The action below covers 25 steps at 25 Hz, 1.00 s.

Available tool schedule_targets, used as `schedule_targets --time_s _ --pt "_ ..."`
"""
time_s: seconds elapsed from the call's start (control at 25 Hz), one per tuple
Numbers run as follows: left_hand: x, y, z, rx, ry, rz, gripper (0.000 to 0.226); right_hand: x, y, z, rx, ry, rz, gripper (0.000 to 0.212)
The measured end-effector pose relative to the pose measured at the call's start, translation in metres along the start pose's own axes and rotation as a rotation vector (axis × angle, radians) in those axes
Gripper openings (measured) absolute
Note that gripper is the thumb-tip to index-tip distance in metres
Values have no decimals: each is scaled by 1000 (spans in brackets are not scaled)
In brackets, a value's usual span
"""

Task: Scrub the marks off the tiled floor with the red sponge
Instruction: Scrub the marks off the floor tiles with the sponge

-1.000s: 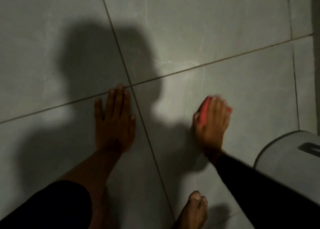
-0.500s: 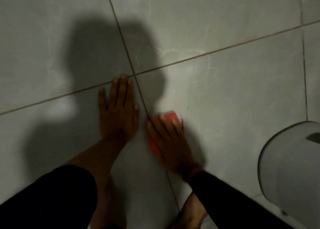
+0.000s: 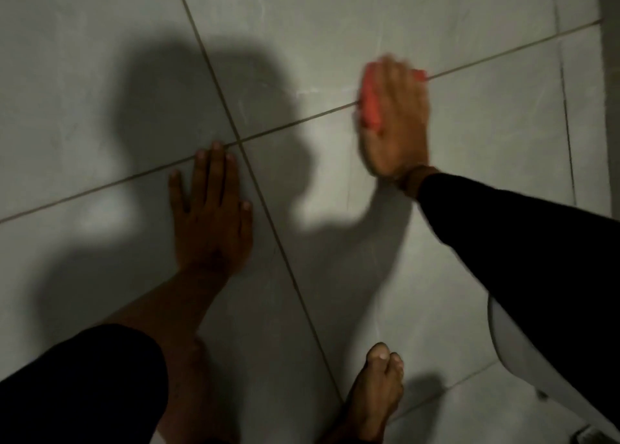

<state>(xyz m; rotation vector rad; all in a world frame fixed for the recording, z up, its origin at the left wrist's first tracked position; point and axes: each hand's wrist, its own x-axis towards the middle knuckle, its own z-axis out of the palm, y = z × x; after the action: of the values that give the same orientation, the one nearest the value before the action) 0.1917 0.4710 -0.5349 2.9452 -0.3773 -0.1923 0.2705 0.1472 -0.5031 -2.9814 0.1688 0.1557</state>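
My right hand (image 3: 397, 121) presses the red sponge (image 3: 370, 103) flat on the grey tiled floor (image 3: 469, 135), right on a grout line at the upper right. The sponge shows along the hand's left edge and past the fingertips; the rest is hidden under the palm. The hand is motion-blurred. My left hand (image 3: 211, 209) lies flat, fingers spread, on the tile just below where the grout lines cross, holding nothing. Faint pale streaks run over the tile near the sponge.
A bare foot (image 3: 375, 393) stands at the bottom centre. A pale grey rounded object (image 3: 510, 349) sits at the lower right, partly behind my black sleeve. A dark wall edge (image 3: 610, 91) runs down the right side. A large shadow covers the tiles at centre left.
My right hand has swept the sponge from beside my left hand, near the grout crossing, up and to the right onto the far grout line. My left hand stays planted.
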Motion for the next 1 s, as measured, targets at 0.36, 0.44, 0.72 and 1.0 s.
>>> schedule_targets --time_s 0.36,0.44,0.72,1.0 --pt "0 1 -9 6 -54 -8 77 -149 -125 26 70 -143 -400 63" --pt "1 0 -10 6 -58 -3 77 -155 -70 27 -3 -86 -302 61" --pt "1 -3 -5 24 -51 18 78 -210 -103 36 75 -30 161 67" --pt "4 9 -30 79 -181 -18 78 -256 -33 -3 277 -188 776 68"
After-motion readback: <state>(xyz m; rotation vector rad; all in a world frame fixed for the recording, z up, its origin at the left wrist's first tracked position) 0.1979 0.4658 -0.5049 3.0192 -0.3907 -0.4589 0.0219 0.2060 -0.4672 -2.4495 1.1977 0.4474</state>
